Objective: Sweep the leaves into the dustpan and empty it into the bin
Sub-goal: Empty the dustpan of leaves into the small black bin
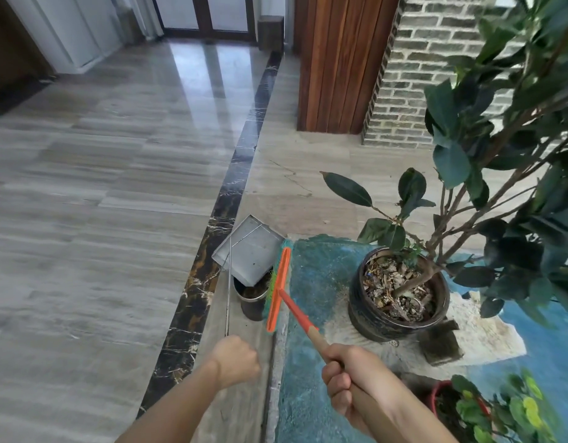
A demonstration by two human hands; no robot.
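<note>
My left hand [234, 359] is closed around the thin metal handle of a grey metal dustpan [250, 251]. The pan is tilted mouth-down over a small dark round bin [252, 298], whose opening shows brown debris. My right hand [353, 378] grips the wooden handle of a broom with an orange head [279, 289] and green-blue bristles. The broom head stands on edge just right of the bin, touching the pan's side. No loose leaves show on the floor.
A large dark pot [397, 295] with a leafy tree stands on a blue-painted raised slab [318, 282] to the right. A red pot [442, 398] with a small plant sits at lower right. Polished grey floor [100, 187] spreads left; a wooden panel and brick wall stand behind.
</note>
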